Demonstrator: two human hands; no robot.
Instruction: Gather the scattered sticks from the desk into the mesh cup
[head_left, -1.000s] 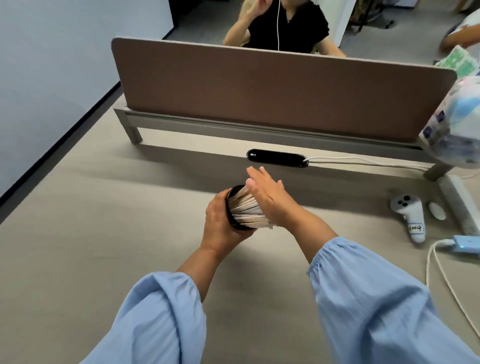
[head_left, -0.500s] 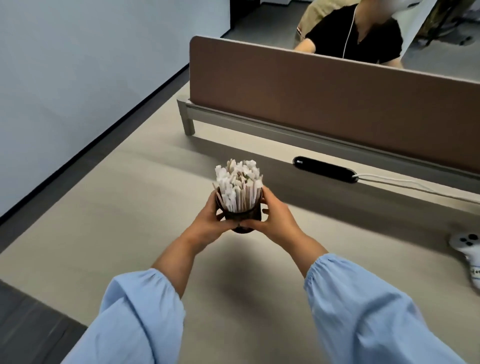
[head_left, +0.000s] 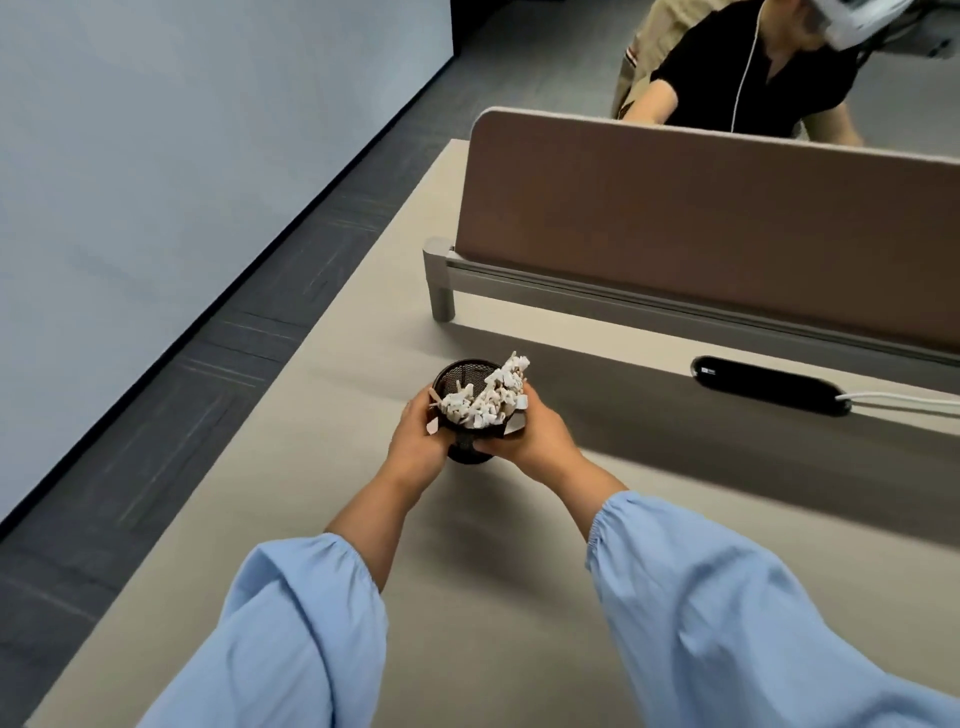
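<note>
A black mesh cup (head_left: 460, 376) stands upright near the left part of the beige desk (head_left: 322, 519), held between both hands. Several pale sticks (head_left: 491, 397) fill it, their white ends bunched toward its right side and poking above the rim. My left hand (head_left: 418, 447) wraps the cup's left wall. My right hand (head_left: 535, 441) clasps its right wall, fingers meeting the left hand's at the cup's front. I see no loose sticks on the desk.
A brown divider panel (head_left: 701, 218) on a grey rail stands behind the cup. A black oblong device (head_left: 769, 384) with a white cable lies to the right. The desk's left edge drops to dark floor. A person in black sits beyond the divider.
The cup moved left across the desk with both hands, and the view swung left. The sticks, standing tall and even before, now lean toward the cup's right side.
</note>
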